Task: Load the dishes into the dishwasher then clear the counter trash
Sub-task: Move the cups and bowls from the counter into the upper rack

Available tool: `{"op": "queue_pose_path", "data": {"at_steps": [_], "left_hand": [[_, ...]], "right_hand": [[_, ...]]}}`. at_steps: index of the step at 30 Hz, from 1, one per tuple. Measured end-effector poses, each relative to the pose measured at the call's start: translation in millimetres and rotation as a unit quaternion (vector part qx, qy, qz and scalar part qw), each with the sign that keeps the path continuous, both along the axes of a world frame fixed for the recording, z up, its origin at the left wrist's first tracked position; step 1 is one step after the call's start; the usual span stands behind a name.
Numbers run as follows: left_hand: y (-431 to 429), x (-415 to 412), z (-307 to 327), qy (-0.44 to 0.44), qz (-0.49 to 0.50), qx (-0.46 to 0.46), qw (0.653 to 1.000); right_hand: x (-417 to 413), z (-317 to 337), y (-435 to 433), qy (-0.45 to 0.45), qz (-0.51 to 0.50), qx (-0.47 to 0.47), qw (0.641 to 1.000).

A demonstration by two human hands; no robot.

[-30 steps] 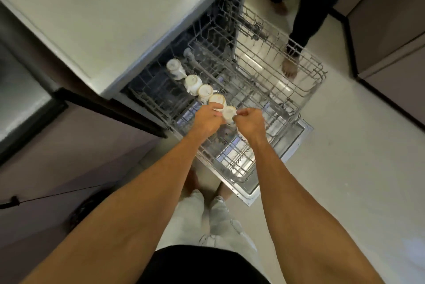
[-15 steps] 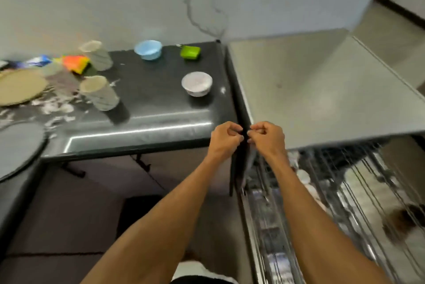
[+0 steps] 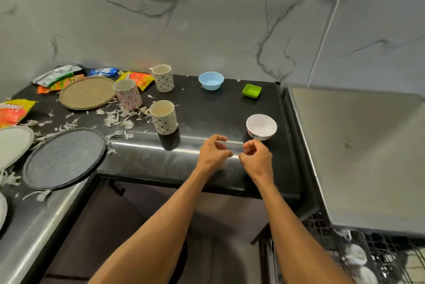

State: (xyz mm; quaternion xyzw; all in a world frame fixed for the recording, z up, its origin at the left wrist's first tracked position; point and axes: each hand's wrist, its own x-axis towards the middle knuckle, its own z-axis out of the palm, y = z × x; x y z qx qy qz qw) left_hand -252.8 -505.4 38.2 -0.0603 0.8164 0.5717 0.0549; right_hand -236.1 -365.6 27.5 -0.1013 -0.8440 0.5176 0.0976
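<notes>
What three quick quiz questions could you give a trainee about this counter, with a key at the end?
1. How many mugs stand on the counter?
2. True or false: the blue bowl stands apart from the white bowl.
3. Fill in: the small square dish is ___ in colour.

Key: 1. three; 2. true; 3. green.
</notes>
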Motion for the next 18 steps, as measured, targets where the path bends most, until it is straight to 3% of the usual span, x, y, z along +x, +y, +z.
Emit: {"op": "queue_pose_path", "data": {"at_steps": [4,9,14,18], "left_hand": [[7,-24,-3,-0.004,-0.034,-0.011,0.999],[29,-56,-8,-0.023,-0.074,-0.021,0.997],[52,-93,-16,-0.060,-0.097,-0.023,0.993],[64,-114,-22,-0.067,-0.132,-0.076,0.986]], "right_hand": [[-20,1,12,0.045,-0.074,0.028,0.996],[-48,-1,50,-0.006,-0.131,0.014,0.991],[-81,-8,84,-0.108,-0.074,-0.019,0.991],[-106,-11,99,-0.138,-0.010,-0.018,0.990]]}}
